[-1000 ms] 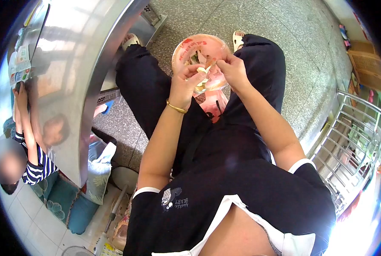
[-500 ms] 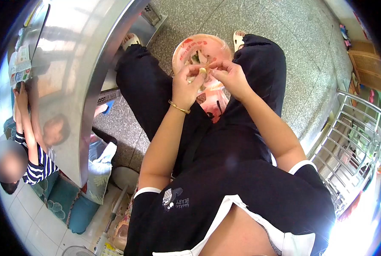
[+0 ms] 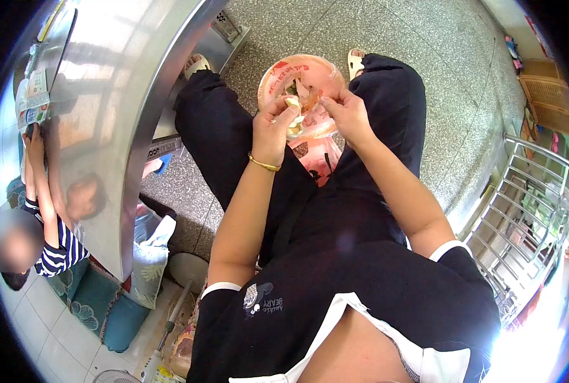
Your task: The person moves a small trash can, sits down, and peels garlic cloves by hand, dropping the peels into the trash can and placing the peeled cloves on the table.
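Between my knees, a pink-lined bin (image 3: 323,73) with red print on its lining holds dark and pale scraps. Over its left side my left hand (image 3: 273,131) pinches a small pale yellow-white piece (image 3: 293,102) between thumb and fingers. My right hand (image 3: 349,116) is over the bin's right side, thumb and fingertips pressed together; whatever they hold is too small to name. The two hands are apart. Pink bag plastic (image 3: 319,163) hangs at the bin's near side.
A shiny steel table (image 3: 115,83) runs along the left. Another person in a striped top (image 3: 67,249) is at its far side, with both arms stretched to a package (image 3: 34,99). A metal rack (image 3: 520,223) stands at the right.
My hands were together over the bin half a second ago and are now apart, the left drawn leftward and the right rightward. The pale piece shows more fully in my left fingers.
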Demonstrator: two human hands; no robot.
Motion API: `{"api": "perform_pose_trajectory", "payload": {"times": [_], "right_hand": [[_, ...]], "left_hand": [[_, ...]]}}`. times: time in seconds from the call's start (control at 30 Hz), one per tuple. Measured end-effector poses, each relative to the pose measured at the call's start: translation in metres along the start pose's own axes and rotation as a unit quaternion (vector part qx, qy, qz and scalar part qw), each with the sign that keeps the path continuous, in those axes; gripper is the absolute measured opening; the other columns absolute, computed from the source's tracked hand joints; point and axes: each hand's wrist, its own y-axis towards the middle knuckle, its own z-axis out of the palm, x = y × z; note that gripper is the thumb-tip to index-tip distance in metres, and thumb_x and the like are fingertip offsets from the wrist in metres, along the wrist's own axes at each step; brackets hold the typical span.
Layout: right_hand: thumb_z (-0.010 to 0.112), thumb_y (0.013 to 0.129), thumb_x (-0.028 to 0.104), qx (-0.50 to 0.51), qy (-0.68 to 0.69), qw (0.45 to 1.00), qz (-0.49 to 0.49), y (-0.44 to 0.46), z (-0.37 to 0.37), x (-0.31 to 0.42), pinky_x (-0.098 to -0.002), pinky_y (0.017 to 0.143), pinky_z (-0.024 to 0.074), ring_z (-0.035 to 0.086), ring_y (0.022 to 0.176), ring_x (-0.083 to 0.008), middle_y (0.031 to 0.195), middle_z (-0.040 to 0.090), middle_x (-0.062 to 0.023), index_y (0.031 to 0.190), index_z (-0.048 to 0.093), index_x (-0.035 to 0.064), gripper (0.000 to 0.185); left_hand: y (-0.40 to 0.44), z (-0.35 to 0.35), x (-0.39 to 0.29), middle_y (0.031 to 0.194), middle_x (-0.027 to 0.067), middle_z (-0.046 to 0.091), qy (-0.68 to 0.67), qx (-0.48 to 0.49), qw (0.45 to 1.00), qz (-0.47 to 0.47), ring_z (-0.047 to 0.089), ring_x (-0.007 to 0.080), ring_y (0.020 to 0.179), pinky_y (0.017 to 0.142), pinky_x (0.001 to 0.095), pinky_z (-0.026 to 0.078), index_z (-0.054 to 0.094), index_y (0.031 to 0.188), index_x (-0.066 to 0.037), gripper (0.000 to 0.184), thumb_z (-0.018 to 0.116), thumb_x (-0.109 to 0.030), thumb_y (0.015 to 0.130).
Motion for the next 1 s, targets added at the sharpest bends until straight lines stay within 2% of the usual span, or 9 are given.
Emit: {"api": "perform_pose_trajectory", "payload": {"times": [0.17,0.27,0.37,0.47,0.67,0.77,0.9,0.97,1.0], "right_hand": [[0.063,0.076,0.014,0.009,-0.015,0.999,-0.033,-0.004,-0.002,0.008,-0.0243,0.055,0.0434,0.054,0.06,-0.0088,0.07,0.06,-0.0054,0.079,0.059,-0.003,0.018],[0.063,0.076,0.013,0.013,0.01,1.0,-0.022,-0.008,0.001,0.017,-0.0236,0.055,0.0437,0.054,0.06,-0.0084,0.071,0.061,-0.0059,0.081,0.061,-0.003,0.017],[0.062,0.077,0.015,0.053,-0.026,0.997,-0.053,-0.009,0.002,0.017,-0.0243,0.057,0.0448,0.055,0.061,-0.0089,0.072,0.062,-0.0065,0.084,0.062,-0.0023,0.019],[0.061,0.077,0.017,0.085,-0.094,0.991,-0.035,-0.011,-0.001,0.025,-0.0257,0.058,0.0455,0.056,0.063,-0.0094,0.074,0.063,-0.0066,0.086,0.063,-0.0011,0.021],[0.06,0.076,0.018,0.144,-0.176,0.973,-0.037,-0.008,-0.013,0.034,-0.0272,0.059,0.0452,0.056,0.064,-0.0097,0.071,0.061,-0.0084,0.084,0.064,0.0003,0.02],[0.06,0.076,0.017,0.143,-0.186,0.969,-0.083,-0.005,-0.014,0.032,-0.0261,0.057,0.0441,0.053,0.061,-0.0089,0.068,0.059,-0.0083,0.082,0.063,0.001,0.018],[0.059,0.076,0.015,0.133,-0.123,0.983,-0.03,-0.008,-0.009,0.034,-0.024,0.055,0.0427,0.052,0.061,-0.0069,0.068,0.058,-0.0047,0.08,0.061,-0.0003,0.016],[0.059,0.077,0.015,0.124,-0.085,0.988,-0.022,-0.008,-0.007,0.033,-0.0234,0.055,0.0424,0.051,0.062,-0.0063,0.068,0.058,-0.0034,0.08,0.061,-0.0007,0.016],[0.059,0.077,0.014,0.12,-0.065,0.991,-0.008,-0.009,-0.006,0.033,-0.0231,0.056,0.0424,0.051,0.062,-0.0061,0.069,0.058,-0.0026,0.081,0.06,-0.0012,0.016]], "left_hand": [[-0.001,0.003,0.003,0.094,0.0047,0.061,0.085,0.013,0.996,0.02,0.058,0.0099,0.08,0.073,0.0216,0.046,0.057,0.108,0.002,0.025,0.054,-0.005,0.084],[-0.001,0.001,0.011,0.097,0.0066,0.061,0.234,0.031,0.967,0.092,0.059,0.0119,0.082,0.073,0.0239,0.047,0.056,0.111,0.0,0.028,0.055,-0.006,0.083],[-0.003,0.005,0.009,0.093,0.0146,0.059,0.371,0.038,0.902,0.216,0.059,0.0265,0.083,0.073,0.0324,0.047,0.058,0.105,-0.001,0.027,0.056,-0.007,0.079],[-0.002,0.004,0.006,0.093,0.0152,0.059,0.462,0.039,0.844,0.271,0.058,0.0303,0.083,0.073,0.0357,0.046,0.058,0.106,-0.004,0.028,0.056,-0.009,0.079],[-0.004,0.006,0.005,0.09,0.0145,0.06,0.507,0.05,0.8,0.317,0.057,0.0315,0.082,0.072,0.0381,0.046,0.059,0.106,-0.006,0.028,0.056,-0.012,0.078],[-0.008,0.009,0.003,0.088,0.014,0.061,0.498,0.062,0.811,0.3,0.057,0.0322,0.079,0.071,0.0384,0.046,0.058,0.107,-0.006,0.03,0.056,-0.011,0.078],[-0.009,0.011,0.002,0.089,0.0143,0.061,0.472,0.056,0.84,0.262,0.06,0.0294,0.079,0.071,0.0353,0.047,0.057,0.108,-0.004,0.03,0.055,-0.01,0.079],[-0.007,0.008,0.006,0.091,0.0132,0.062,0.326,0.021,0.932,0.155,0.062,0.0223,0.081,0.071,0.0295,0.048,0.055,0.109,-0.001,0.027,0.051,-0.008,0.083],[-0.005,0.007,0.007,0.091,0.0132,0.062,0.326,0.021,0.932,0.155,0.062,0.0223,0.081,0.071,0.0295,0.048,0.055,0.109,-0.001,0.027,0.051,-0.008,0.083]]}}
